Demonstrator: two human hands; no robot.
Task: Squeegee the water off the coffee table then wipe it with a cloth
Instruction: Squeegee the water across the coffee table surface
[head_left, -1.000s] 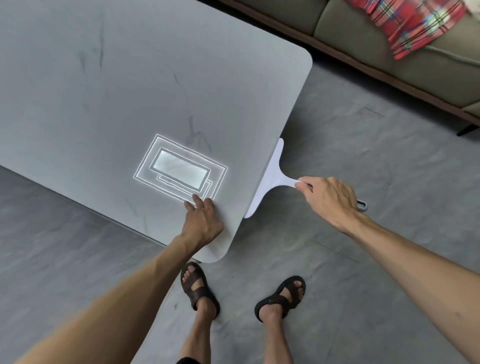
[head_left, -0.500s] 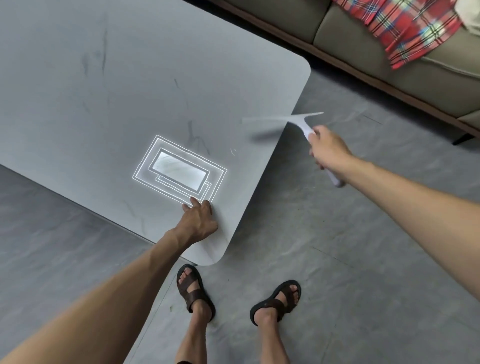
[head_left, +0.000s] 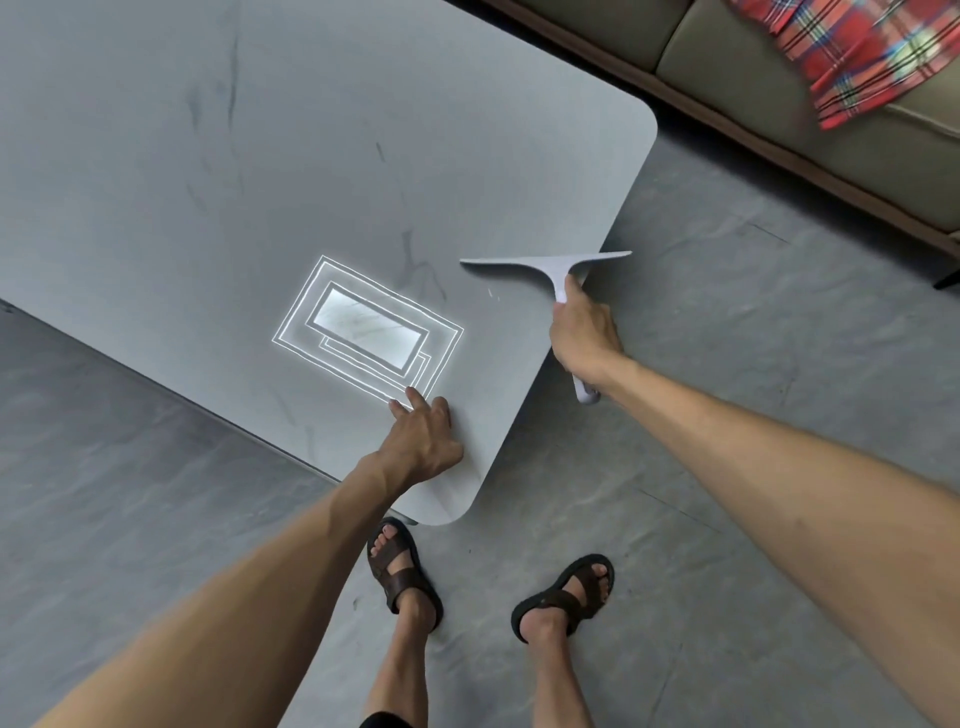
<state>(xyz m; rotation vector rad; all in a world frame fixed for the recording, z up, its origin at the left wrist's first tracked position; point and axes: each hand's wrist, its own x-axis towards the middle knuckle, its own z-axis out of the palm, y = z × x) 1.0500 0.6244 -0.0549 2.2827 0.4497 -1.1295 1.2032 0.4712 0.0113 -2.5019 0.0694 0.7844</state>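
Head view: right hand (head_left: 582, 332) has fingers wrapped round the squeegee (head_left: 545, 262) handle, with the blade across the coffee table (head_left: 260, 156) at its right edge, likely lined up for a pull toward the near corner. Left hand (head_left: 423, 434) lies flat near that corner, fingers spread, probably bracing. Blade contact unclear; water film barely visible. Wiping cloth not identifiable; plaid fabric (head_left: 857, 57) on the sofa (head_left: 727, 78) is cut off.

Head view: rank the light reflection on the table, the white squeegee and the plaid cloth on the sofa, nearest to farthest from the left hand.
From the left hand, resting on the table corner:
1. the light reflection, just beyond its fingertips.
2. the squeegee, to the right, held by the right hand.
3. the plaid cloth, far right on the sofa.
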